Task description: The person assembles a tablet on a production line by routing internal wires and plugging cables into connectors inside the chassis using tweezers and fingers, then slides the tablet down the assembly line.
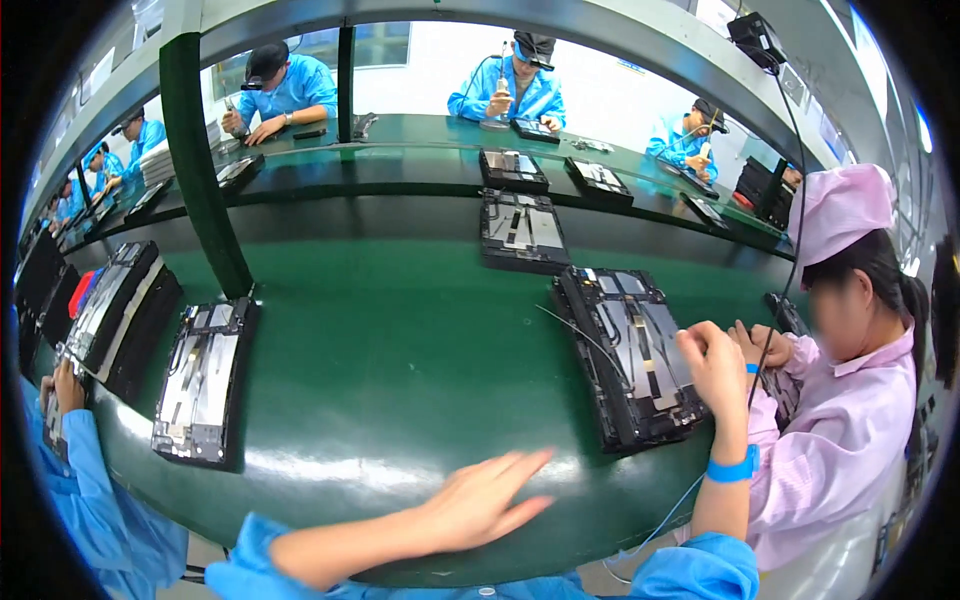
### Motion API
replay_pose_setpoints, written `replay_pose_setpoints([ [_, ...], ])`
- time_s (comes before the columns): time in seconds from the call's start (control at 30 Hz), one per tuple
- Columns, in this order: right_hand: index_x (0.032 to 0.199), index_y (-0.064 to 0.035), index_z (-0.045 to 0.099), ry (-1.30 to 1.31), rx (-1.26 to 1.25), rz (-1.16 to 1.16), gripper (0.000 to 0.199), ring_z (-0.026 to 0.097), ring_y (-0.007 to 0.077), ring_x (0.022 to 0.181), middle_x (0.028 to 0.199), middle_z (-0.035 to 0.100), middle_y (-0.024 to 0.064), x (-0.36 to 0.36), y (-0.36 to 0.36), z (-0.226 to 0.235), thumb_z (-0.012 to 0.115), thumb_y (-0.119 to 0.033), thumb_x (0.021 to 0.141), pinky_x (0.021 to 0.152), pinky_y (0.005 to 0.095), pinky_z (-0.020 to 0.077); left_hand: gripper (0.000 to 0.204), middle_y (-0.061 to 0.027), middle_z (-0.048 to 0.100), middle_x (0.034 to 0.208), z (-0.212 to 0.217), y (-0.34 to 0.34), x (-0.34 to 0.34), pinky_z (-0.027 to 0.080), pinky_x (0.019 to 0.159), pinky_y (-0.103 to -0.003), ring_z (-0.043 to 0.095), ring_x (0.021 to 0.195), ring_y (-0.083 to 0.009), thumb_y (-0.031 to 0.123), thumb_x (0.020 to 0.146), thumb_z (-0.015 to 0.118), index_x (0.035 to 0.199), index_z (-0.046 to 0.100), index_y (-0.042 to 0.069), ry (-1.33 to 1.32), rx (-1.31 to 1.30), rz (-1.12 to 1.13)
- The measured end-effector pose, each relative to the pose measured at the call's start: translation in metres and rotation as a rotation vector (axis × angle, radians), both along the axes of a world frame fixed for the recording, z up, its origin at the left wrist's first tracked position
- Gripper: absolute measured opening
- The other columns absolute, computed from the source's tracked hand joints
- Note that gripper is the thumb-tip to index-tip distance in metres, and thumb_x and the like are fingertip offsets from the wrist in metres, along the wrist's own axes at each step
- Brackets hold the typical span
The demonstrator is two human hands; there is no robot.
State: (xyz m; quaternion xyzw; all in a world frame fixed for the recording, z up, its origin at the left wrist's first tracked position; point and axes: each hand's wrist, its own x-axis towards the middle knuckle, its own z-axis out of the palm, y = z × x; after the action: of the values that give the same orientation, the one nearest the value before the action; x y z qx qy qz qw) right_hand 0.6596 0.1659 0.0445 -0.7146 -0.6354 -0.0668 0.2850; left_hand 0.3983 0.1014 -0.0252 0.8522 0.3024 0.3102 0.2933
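Observation:
My left hand (490, 505) hovers over the near edge of the green table, open, fingers stretched to the right and holding nothing. At the right, my right hand (715, 365) is beside the right edge of a stack of opened tablet-like devices (630, 350). Its fingers are bent and closed, and whatever they may hold is hidden. The stack's top device shows silver plates, ribbon cables and a black frame. A thin wire lies across its left side. A blue wrist strap (733, 465) with a cord circles my right wrist.
Another opened device (203, 385) lies at the left, near a black stack (115, 310). Further devices (522, 228) lie on the far side. A person in pink (830, 430) works close on my right, a blue sleeve (95, 490) on my left. A green post (200, 170) rises at the left.

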Motion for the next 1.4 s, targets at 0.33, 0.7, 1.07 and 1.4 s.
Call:
replay_pose_setpoints([
  [0.33,0.071,0.0048,0.055,0.34,-0.365,0.063,0.047,0.051,0.0206,0.059,0.063,0.054,0.0143,0.109,0.009,-0.053,0.051,-0.042,0.074,0.053,0.0312,0.0384,0.078,-0.02,0.042,0.094,0.0,0.035,0.136,0.043,0.062,-0.028,0.049,0.068,-0.0171,0.038,0.068,0.061,0.115,0.025,-0.013,-0.181,-0.68,0.31],
  [0.7,0.095,0.0107,0.046,0.579,-0.471,0.188,0.058,0.052,0.0208,0.079,0.085,0.054,0.0201,0.034,-0.009,-0.028,0.058,-0.039,0.068,0.071,0.0297,0.0405,0.065,-0.0102,0.041,0.095,0.025,0.005,0.068,0.045,0.06,-0.023,0.051,0.074,-0.0137,0.007,0.068,0.064,0.119,0.026,-0.006,-0.853,-0.803,0.415],
  [1.07,0.08,0.0052,0.038,0.247,-1.041,0.717,0.056,0.055,0.0367,0.061,0.065,0.054,0.0223,-0.106,-0.109,-0.066,0.056,-0.046,0.068,0.055,0.0395,0.0436,0.061,-0.0091,0.041,0.103,-0.016,-0.141,-0.098,0.046,0.071,-0.027,0.049,0.087,-0.0172,-0.004,0.065,0.062,0.119,0.032,-0.001,-0.617,-0.789,0.643],
  [1.4,0.108,-0.013,0.046,-0.149,-0.6,0.519,0.052,0.057,0.0272,0.074,0.071,0.059,0.0105,-0.171,0.032,-0.052,0.045,-0.05,0.072,0.064,0.0366,0.0436,0.064,-0.0192,0.049,0.103,-0.019,-0.14,-0.117,0.045,0.073,-0.031,0.052,0.089,-0.029,0.021,0.054,0.074,0.106,0.045,-0.003,0.074,-0.141,0.586],
])
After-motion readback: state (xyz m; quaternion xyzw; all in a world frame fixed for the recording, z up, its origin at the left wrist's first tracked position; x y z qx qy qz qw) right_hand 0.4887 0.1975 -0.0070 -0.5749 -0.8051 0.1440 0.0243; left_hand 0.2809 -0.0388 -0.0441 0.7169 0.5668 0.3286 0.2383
